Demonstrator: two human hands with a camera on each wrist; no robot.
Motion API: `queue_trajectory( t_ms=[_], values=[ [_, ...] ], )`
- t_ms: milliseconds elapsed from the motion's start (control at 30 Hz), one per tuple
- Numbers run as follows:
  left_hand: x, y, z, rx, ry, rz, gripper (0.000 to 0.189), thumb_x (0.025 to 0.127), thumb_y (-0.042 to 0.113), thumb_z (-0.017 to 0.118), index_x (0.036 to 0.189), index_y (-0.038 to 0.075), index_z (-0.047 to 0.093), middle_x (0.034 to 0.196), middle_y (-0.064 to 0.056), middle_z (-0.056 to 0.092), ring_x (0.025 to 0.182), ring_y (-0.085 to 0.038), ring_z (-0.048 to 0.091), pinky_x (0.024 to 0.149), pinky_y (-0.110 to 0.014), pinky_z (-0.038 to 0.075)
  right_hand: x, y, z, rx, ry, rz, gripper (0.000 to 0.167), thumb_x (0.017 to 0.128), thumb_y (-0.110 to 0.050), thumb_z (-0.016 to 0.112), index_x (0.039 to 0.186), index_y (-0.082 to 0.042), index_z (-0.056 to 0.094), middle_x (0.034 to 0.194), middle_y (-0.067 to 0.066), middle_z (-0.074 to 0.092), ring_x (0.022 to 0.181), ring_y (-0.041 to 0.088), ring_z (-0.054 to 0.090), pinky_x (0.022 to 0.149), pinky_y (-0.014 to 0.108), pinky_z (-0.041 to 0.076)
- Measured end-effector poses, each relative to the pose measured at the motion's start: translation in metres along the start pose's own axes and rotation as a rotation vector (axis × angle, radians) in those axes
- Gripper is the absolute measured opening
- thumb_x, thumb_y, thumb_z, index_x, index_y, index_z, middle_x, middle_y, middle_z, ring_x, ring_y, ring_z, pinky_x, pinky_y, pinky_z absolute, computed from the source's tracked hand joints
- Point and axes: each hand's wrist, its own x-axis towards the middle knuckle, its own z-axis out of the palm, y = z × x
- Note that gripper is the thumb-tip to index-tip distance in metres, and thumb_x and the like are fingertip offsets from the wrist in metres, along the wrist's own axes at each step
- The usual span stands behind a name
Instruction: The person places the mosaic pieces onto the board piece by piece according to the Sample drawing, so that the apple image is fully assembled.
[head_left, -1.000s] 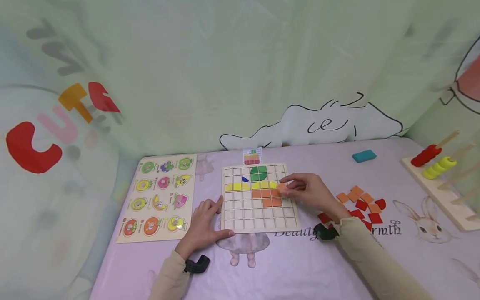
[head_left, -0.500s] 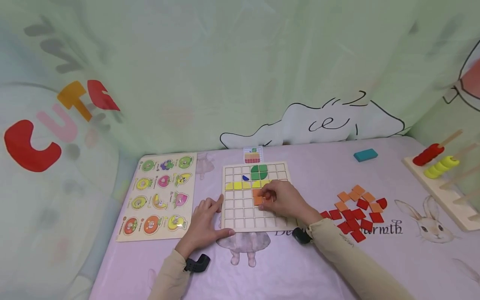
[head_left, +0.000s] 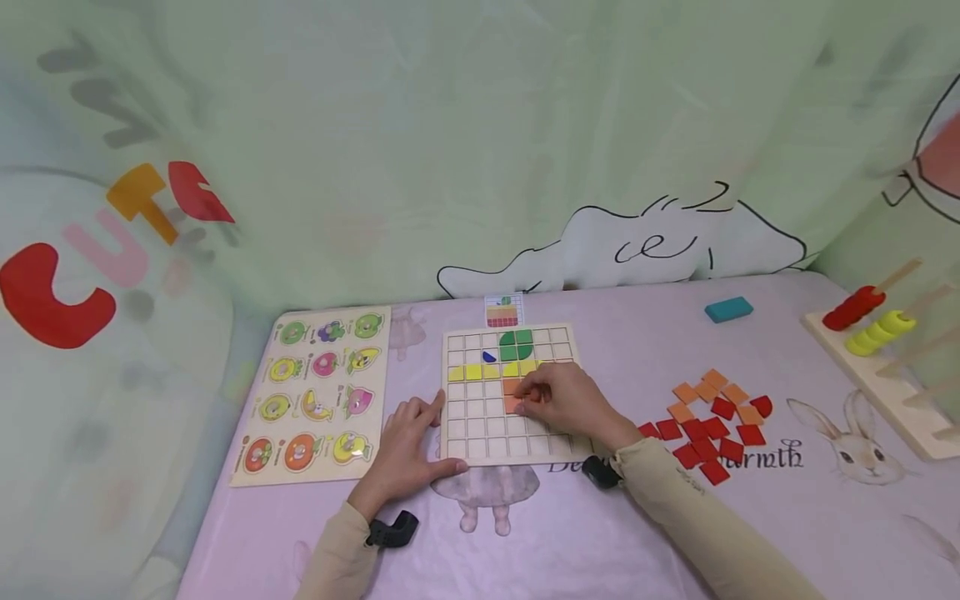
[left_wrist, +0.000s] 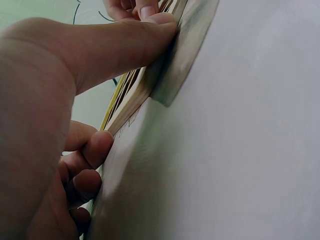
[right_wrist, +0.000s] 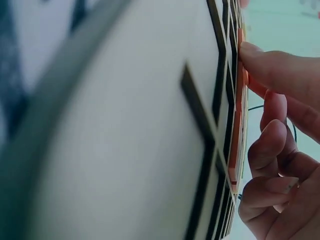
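A wooden grid board point(head_left: 476, 427) lies in the middle of the table. My left hand point(head_left: 403, 446) grips its near left corner, thumb along the front edge and index finger at the left side; the left wrist view shows the thumb point(left_wrist: 125, 45) on the board's edge. My right hand point(head_left: 568, 395) pinches an orange square tile point(head_left: 512, 406) at a cell in the middle of the grid. In the right wrist view the thumb and a finger meet at that tile point(right_wrist: 241, 47). Yellow pieces point(head_left: 474, 372), green pieces point(head_left: 516, 343) and a blue piece point(head_left: 489, 357) sit farther up the board. The hand hides cells on the right.
Loose red tiles point(head_left: 703, 449) and orange tiles point(head_left: 686, 393) are scattered right of the board. A fruit puzzle board point(head_left: 297, 427) lies left. A small pattern card point(head_left: 503, 312) lies behind the grid. A teal block point(head_left: 728, 309) and a peg stand point(head_left: 870, 367) are at right.
My right hand has moved left from the board's right side with an orange tile, to the middle cells, and has stayed there for the last half second. My left hand keeps its place.
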Motion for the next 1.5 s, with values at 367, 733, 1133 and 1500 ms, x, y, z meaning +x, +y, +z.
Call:
queue_trajectory(
  t_ms=[367,733,1133,1500],
  values=[
    [0.0,0.001,-0.001,-0.006,0.005,0.003,0.109,0.074,0.048,0.094,0.162,0.008,0.043,0.104,0.008,0.046,0.099,-0.012,0.038,0.089,-0.035,0.033,-0.003,-0.006,-0.006,-0.026,-0.001,-0.039,0.014,0.086,-0.018,0.09,0.097,-0.012,0.085,0.083,-0.008,0.072,0.076,0.008,0.055,0.067,0.024,0.045],
    [0.0,0.004,0.002,0.007,0.008,0.012,0.109,0.074,0.05,0.094,0.162,0.006,0.044,0.105,0.007,0.047,0.099,-0.012,0.039,0.089,-0.035,0.033,-0.061,0.048,-0.088,-0.121,-0.019,0.251,0.035,0.086,-0.024,0.089,0.115,-0.007,0.079,0.087,0.0,0.065,0.08,0.017,0.057,0.066,0.028,0.048],
    [-0.002,0.002,-0.001,-0.01,-0.007,-0.019,0.11,0.074,0.049,0.094,0.162,0.008,0.042,0.105,0.008,0.046,0.101,-0.012,0.038,0.09,-0.036,0.033,-0.107,0.092,-0.126,-0.143,-0.137,0.369,0.038,0.082,-0.007,0.089,0.115,-0.001,0.073,0.094,0.007,0.066,0.09,0.023,0.06,0.07,0.033,0.058],
    [-0.001,0.001,0.001,-0.018,0.016,0.021,0.109,0.074,0.048,0.094,0.162,0.007,0.043,0.104,0.009,0.046,0.1,-0.012,0.038,0.091,-0.036,0.033,-0.101,0.089,-0.125,-0.139,-0.092,0.283,0.028,0.084,-0.014,0.09,0.098,-0.01,0.066,0.084,0.0,0.062,0.081,0.018,0.057,0.063,0.026,0.053]
  ],
)
